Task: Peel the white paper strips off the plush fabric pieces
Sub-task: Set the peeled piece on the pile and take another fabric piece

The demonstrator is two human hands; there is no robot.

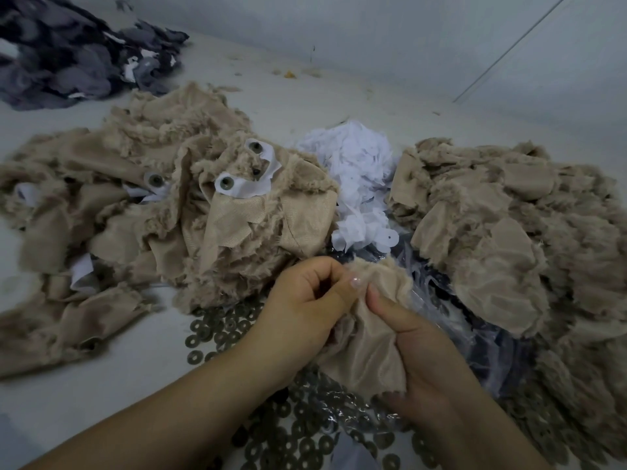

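Observation:
A beige plush fabric piece is held between both hands low in the middle of the view, smooth backing side up. My left hand pinches its upper edge with curled fingers and thumb. My right hand grips the piece from the right, thumb pressed on the backing. No white strip shows on this piece. A heap of beige plush pieces lies to the left, some with white paper strips and plastic eyes attached. A pile of loose white paper strips sits behind my hands.
Another heap of beige plush pieces fills the right side. Several grey washers are scattered under my forearms on a clear plastic bag. Dark grey fabric scraps are piled at the back left. A white wall closes the table's far side.

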